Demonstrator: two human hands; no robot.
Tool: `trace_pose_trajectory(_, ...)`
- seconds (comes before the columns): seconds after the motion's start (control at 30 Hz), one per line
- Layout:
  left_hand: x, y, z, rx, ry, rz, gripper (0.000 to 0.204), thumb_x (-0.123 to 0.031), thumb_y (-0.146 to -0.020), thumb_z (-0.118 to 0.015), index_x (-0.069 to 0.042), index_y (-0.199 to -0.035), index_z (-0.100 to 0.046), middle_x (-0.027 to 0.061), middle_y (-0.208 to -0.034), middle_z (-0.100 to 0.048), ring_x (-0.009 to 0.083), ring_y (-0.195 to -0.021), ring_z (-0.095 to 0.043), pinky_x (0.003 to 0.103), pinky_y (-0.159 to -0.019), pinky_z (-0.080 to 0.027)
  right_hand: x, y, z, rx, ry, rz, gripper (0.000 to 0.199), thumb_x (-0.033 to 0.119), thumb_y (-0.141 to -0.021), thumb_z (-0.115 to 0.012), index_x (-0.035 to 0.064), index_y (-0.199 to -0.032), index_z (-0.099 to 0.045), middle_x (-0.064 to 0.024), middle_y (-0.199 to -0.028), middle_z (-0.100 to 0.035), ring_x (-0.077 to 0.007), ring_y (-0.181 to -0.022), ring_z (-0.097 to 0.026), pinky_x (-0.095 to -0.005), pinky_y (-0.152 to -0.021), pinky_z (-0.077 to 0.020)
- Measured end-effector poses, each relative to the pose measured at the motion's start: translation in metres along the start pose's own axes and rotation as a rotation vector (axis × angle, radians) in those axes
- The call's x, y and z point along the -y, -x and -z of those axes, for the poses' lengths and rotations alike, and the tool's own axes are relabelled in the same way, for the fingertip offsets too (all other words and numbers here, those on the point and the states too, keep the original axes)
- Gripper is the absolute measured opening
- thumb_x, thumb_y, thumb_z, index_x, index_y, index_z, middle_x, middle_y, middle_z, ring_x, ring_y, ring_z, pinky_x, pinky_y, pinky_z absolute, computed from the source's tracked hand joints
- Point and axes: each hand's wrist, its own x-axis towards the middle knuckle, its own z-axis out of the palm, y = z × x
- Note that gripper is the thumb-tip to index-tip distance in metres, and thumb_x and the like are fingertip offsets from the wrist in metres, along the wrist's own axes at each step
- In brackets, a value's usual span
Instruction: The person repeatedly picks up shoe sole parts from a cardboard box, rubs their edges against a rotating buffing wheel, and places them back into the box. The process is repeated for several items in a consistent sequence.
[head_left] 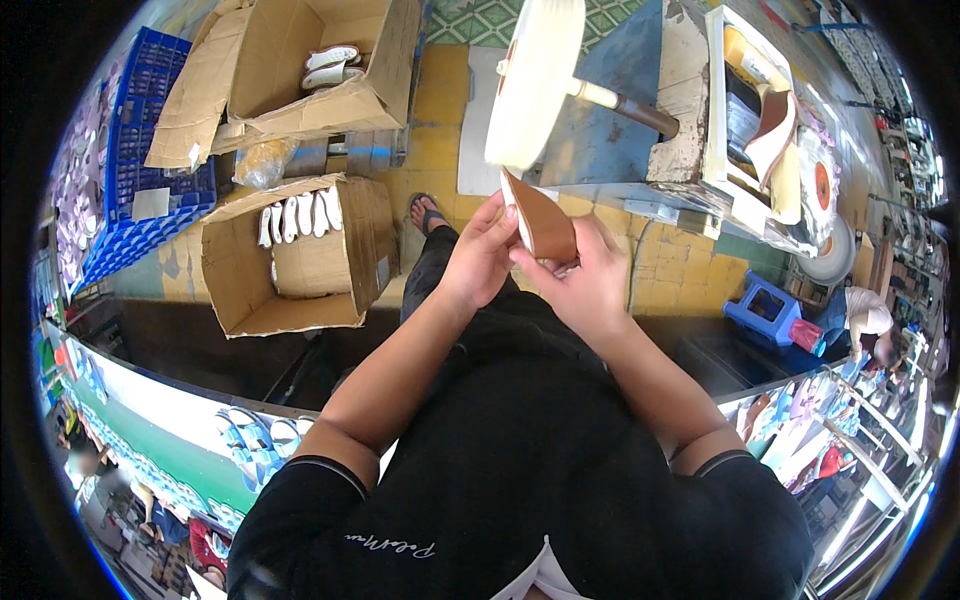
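Observation:
A wedge-shaped shoe sole (pixel 545 218), brown on its broad face with a white edge, is held between my two hands in front of my body. My left hand (pixel 480 250) pinches its left side, thumb along the white edge. Around the lower right end, the fingers of my right hand (pixel 585 280) are wrapped, with the thumb underneath. The sole's upper tip is right at the lower rim of a large cream buffing wheel (pixel 540 85) on a metal shaft (pixel 625 108); I cannot tell whether they touch.
A cardboard box (pixel 225 265) at the left holds several white soles; a bigger carton (pixel 270 60) behind has more. A blue crate (pixel 135 200) stands far left. Right of the machine, a white tray (pixel 715 130) carries another brown-and-white sole (pixel 775 130). A blue stool (pixel 760 308) sits lower right.

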Motion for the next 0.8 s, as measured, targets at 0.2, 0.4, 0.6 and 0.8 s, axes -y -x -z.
trace_pose_trajectory(0.2,-0.014,0.053,-0.033,0.103,-0.225,-0.162,0.072,-0.023,-0.113,-0.080,-0.019,-0.175,-0.044,0.0110,-0.162,-0.061,0.0267,-0.142,-0.066,0.050,-0.121,-0.054,0.018,0.046,0.041,-0.027,-0.017,0.266,0.063,0.027,-0.081,-0.106,0.0014,-0.120,-0.064,-0.0192,-0.110,-0.071,-0.0388,-0.097,-0.074,-0.0463,-0.082,-0.0623)
trace_pose_trajectory(0.4,-0.032,0.082,-0.067,0.195,-0.393,-0.369,0.080,-0.022,-0.108,-0.085,-0.018,-0.175,-0.041,0.0155,-0.167,-0.054,0.0355,-0.143,-0.068,0.053,-0.118,-0.058,0.037,0.063,0.063,-0.077,-0.038,0.422,0.068,0.024,-0.078,-0.109,0.0003,-0.125,-0.065,-0.0215,-0.120,-0.074,-0.0386,-0.105,-0.077,-0.0455,-0.090,-0.0652)
trace_pose_trajectory(0.6,-0.049,0.107,-0.094,0.277,-0.409,-0.510,0.079,-0.020,-0.106,-0.087,-0.013,-0.171,-0.043,0.0181,-0.167,-0.056,0.0438,-0.146,-0.067,0.057,-0.121,-0.058,0.062,0.059,0.083,-0.134,-0.093,0.555,0.065,0.020,-0.077,-0.108,-0.0026,-0.126,-0.071,-0.0207,-0.121,-0.075,-0.0368,-0.107,-0.078,-0.0444,-0.091,-0.0660)
trace_pose_trajectory(0.8,-0.060,0.125,-0.111,0.307,-0.413,-0.658,0.073,-0.012,-0.104,-0.088,-0.010,-0.166,-0.050,0.0180,-0.173,-0.051,0.0399,-0.149,-0.064,0.058,-0.124,-0.054,0.085,0.060,0.102,-0.136,-0.180,0.614,0.063,0.015,-0.077,-0.105,-0.0002,-0.130,-0.076,-0.0178,-0.123,-0.075,-0.0353,-0.109,-0.077,-0.0426,-0.094,-0.0655)
